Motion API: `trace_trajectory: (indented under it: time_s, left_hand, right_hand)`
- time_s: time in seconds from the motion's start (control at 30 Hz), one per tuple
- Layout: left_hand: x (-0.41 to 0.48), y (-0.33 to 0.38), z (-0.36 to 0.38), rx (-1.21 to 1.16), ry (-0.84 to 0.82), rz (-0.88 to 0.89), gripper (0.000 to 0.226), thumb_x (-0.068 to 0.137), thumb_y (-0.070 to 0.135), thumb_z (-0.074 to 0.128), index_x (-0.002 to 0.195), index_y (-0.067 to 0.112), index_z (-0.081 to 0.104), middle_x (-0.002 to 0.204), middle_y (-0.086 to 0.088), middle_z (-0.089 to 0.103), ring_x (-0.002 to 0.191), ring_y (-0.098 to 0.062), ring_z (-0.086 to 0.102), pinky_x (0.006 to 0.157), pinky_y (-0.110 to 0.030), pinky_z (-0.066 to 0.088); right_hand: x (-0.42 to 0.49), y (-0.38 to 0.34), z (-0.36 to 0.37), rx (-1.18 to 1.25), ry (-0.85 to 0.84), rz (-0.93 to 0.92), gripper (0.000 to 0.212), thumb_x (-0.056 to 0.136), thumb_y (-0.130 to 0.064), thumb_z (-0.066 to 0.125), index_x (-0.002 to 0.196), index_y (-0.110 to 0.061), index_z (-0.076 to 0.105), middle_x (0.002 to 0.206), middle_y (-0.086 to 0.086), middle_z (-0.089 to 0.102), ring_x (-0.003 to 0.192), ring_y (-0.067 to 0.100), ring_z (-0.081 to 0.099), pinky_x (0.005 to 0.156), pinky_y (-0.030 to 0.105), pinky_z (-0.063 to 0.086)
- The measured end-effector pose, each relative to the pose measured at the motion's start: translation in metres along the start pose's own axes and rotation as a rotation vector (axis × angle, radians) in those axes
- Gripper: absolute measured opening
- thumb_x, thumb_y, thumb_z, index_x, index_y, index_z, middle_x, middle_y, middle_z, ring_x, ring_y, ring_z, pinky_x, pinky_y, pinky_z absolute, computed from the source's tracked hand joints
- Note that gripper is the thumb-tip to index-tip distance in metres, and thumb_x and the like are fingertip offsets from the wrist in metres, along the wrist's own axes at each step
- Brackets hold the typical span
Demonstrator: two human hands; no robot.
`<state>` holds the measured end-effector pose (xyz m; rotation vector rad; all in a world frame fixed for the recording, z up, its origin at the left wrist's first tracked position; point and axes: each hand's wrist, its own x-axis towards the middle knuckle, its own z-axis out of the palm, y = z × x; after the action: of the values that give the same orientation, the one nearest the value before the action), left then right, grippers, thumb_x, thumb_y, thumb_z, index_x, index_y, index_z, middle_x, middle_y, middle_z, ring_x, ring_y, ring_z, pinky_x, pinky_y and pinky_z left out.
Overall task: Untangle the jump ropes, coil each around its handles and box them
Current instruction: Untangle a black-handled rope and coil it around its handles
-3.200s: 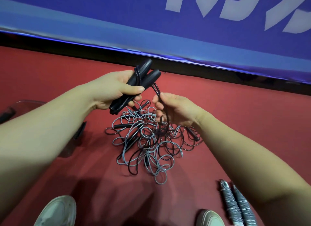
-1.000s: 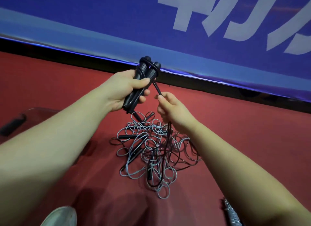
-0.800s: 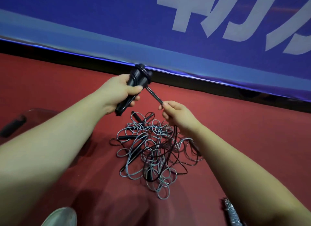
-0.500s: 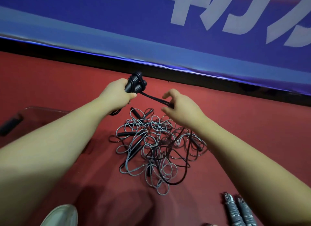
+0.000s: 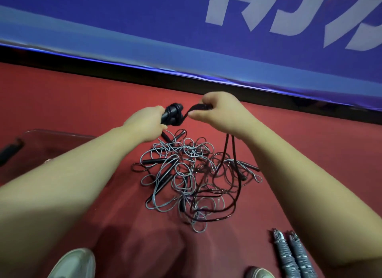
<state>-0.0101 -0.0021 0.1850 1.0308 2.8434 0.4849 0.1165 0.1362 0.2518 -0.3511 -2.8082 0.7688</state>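
- left hand (image 5: 144, 122) clenched round the 2 black handles (image 5: 172, 115), up off the floor (image 5: 62, 102) so there's room to wrap; long axis tilts up-right, tips toward the banner (image 5: 124, 29)
- right hand (image 5: 219, 112) pinches the black rope (image 5: 232, 153) taut beside them, mid-wrap I'd guess; slack drops into the tangled pile (image 5: 182, 174)

More black rope (image 5: 195, 108) around handles (image 5: 167, 116)
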Motion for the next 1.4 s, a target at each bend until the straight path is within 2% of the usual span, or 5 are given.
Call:
trace_trajectory:
  time_s: [0.33,0.57,0.77,1.0,1.4]
  left_hand:
    - [-0.029,0.019,0.003,0.108,-0.519,0.453,0.022,0.09,0.026,0.062,0.105,0.014,0.051,0.09,0.001,0.057,0.082,-0.017,0.051,0.065,-0.026,0.034]
    - [-0.052,0.041,-0.012,-0.147,-0.602,0.621,0.027,0.088,0.022,0.066,0.075,0.028,0.043,0.056,0.018,0.048,0.052,0.002,0.042,0.052,-0.012,0.031]
    - [-0.055,0.046,-0.024,-0.374,-0.51,0.574,0.019,0.085,0.03,0.065,0.086,0.017,0.051,0.066,0.011,0.046,0.059,-0.005,0.04,0.058,-0.023,0.034]
    - [-0.034,0.037,-0.007,-0.05,-0.303,0.228,0.021,0.09,0.029,0.062,0.084,0.019,0.044,0.076,0.003,0.051,0.07,-0.016,0.048,0.06,-0.029,0.033]
    - [-0.02,-0.005,-0.017,-1.802,-0.31,-0.3,0.011,0.097,0.009,0.041,0.104,0.007,0.05,0.08,-0.009,0.051,0.046,-0.011,0.051,0.038,-0.015,0.038]
  right_hand:
    - [0.001,0.012,-0.022,-0.512,-0.121,-0.332,0.025,0.083,-0.046,0.064,0.1,-0.028,0.07,0.092,-0.012,0.059,0.085,0.006,0.048,0.066,0.026,0.036]
    - [0.002,0.049,-0.025,-0.079,-0.436,-0.261,0.012,0.087,-0.031,0.06,0.085,-0.023,0.068,0.08,-0.017,0.057,0.077,-0.004,0.053,0.081,0.019,0.041]
    - [-0.012,0.083,-0.01,0.429,-0.486,-0.076,0.032,0.095,-0.031,0.041,0.067,-0.021,0.053,0.062,-0.008,0.044,0.056,0.003,0.038,0.059,0.019,0.035]
    - [-0.013,0.034,-0.049,-0.008,-0.168,-0.363,0.029,0.094,-0.032,0.051,0.067,-0.023,0.053,0.061,-0.014,0.053,0.06,0.0,0.047,0.061,0.013,0.037]
    - [-0.046,0.022,-0.048,-0.47,-0.246,-0.393,0.042,0.085,-0.056,0.042,0.089,-0.025,0.07,0.084,-0.007,0.068,0.081,0.017,0.061,0.071,0.031,0.046]
